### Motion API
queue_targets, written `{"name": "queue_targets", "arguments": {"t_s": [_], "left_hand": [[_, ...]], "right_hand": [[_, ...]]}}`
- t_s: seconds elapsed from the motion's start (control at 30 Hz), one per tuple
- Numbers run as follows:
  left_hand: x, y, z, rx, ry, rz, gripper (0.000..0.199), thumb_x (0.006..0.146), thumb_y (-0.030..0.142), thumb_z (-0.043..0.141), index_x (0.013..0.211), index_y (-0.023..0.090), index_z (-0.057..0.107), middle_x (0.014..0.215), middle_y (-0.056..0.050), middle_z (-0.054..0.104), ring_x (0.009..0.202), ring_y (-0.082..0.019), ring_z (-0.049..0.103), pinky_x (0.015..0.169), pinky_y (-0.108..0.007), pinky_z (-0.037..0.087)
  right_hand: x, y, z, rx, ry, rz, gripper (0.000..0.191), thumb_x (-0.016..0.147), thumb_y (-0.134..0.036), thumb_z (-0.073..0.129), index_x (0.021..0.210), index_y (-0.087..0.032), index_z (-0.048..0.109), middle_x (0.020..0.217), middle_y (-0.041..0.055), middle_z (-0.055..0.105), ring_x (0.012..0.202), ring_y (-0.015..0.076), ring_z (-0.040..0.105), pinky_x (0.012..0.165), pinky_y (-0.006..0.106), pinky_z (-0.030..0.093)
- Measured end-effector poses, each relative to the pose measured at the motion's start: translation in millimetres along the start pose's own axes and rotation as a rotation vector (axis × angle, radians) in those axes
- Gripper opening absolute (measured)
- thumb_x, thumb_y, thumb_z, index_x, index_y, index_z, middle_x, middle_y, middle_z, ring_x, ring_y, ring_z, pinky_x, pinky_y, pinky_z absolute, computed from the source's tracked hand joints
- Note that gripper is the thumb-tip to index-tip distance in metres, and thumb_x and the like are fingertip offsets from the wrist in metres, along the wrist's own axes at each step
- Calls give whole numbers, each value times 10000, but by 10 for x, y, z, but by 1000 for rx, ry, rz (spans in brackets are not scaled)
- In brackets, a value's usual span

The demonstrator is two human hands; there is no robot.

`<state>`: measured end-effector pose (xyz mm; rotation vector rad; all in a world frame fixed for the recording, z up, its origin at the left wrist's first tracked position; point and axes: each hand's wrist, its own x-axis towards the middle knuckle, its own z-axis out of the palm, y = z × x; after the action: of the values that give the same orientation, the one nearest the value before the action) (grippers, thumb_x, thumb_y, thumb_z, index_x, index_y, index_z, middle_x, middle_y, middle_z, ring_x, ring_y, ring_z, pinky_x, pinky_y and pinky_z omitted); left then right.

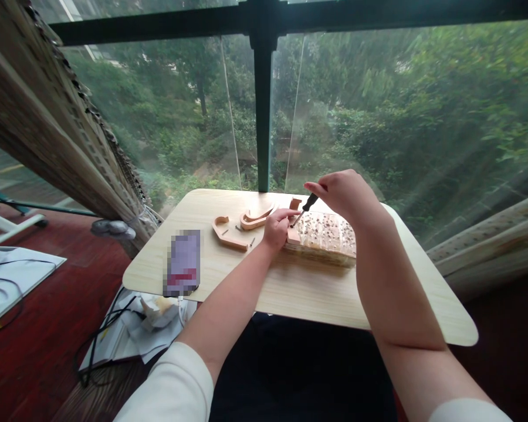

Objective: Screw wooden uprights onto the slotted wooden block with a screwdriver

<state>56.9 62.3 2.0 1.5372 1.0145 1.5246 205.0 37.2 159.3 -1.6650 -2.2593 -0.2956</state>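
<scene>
My right hand (345,190) is closed around the black handle of a screwdriver (310,202), which slants down to the left. Its tip meets a small wooden piece (294,235) at the left end of a block (325,234) with a dotted, shiny top. My left hand (276,230) holds that wooden piece from the left, fingers close to the screwdriver tip. Behind the tip stands a brown wooden part (295,203). Left of my left hand lie two curved wooden pieces, one angular (229,239) and one rounded (255,221), with a few small screws (251,241) near them.
A light wooden table (317,305) stands before a window. A blurred phone (182,264) with a white cable lies at its left front. Papers and black cables (127,334) are below the left edge. Curtains hang on both sides.
</scene>
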Motion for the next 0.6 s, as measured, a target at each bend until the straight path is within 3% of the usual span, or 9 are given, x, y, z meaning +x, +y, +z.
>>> {"name": "queue_targets", "arguments": {"t_s": [0.1, 0.17, 0.23, 0.3, 0.43, 0.53, 0.6], "left_hand": [[2, 0, 7, 3, 10, -4, 423, 644, 102, 431, 846, 175, 795, 922, -61, 757, 906, -196, 637, 861, -332, 505], [2, 7, 9, 2, 6, -3, 424, 641, 104, 428, 844, 173, 794, 919, -62, 754, 900, -196, 634, 855, -332, 504], [1, 16, 8, -4, 3, -1, 423, 641, 107, 427, 844, 169, 793, 922, -66, 752, 894, -196, 631, 848, -331, 503], [-2, 25, 6, -5, 4, -4, 420, 640, 108, 429, 841, 169, 793, 917, -66, 752, 886, -197, 626, 844, -330, 500], [-5, 34, 6, 19, 13, -16, 422, 642, 107, 426, 833, 181, 794, 883, -57, 743, 871, -195, 616, 837, -328, 494], [-1, 27, 7, 37, 12, -13, 426, 636, 104, 421, 829, 179, 794, 839, -52, 723, 846, -191, 609, 821, -321, 490], [0, 23, 6, 42, 13, -19, 425, 632, 101, 420, 823, 175, 792, 814, -49, 712, 823, -187, 603, 799, -314, 487]], "right_hand": [[7, 39, 59, 11, -35, -40, 332, 942, -368, 516, 1013, -153, 759, 870, 137, 734, 795, 243, 650, 675, 321, 406], [3, 75, 85, 9, -63, -70, 364, 938, -333, 517, 1150, -110, 712, 1022, 182, 723, 930, 270, 653, 767, 329, 439], [-7, 103, 86, 21, -88, -96, 353, 956, -261, 456, 1129, -84, 709, 1058, 199, 710, 955, 262, 652, 798, 324, 445], [-23, 106, 66, 75, -94, -92, 348, 961, -195, 409, 1103, -103, 713, 978, 161, 722, 853, 223, 660, 744, 303, 441], [-44, 48, 18, 143, 1, 16, 280, 950, -319, 517, 1022, -146, 724, 737, 86, 696, 618, 182, 605, 598, 295, 377], [-35, 23, -2, 122, 23, 46, 360, 941, -406, 531, 807, -146, 741, 647, 92, 666, 588, 183, 581, 585, 314, 348], [-29, 41, -15, 163, -11, 17, 358, 941, -374, 510, 786, -160, 750, 642, 79, 673, 587, 174, 581, 589, 312, 357]]}}
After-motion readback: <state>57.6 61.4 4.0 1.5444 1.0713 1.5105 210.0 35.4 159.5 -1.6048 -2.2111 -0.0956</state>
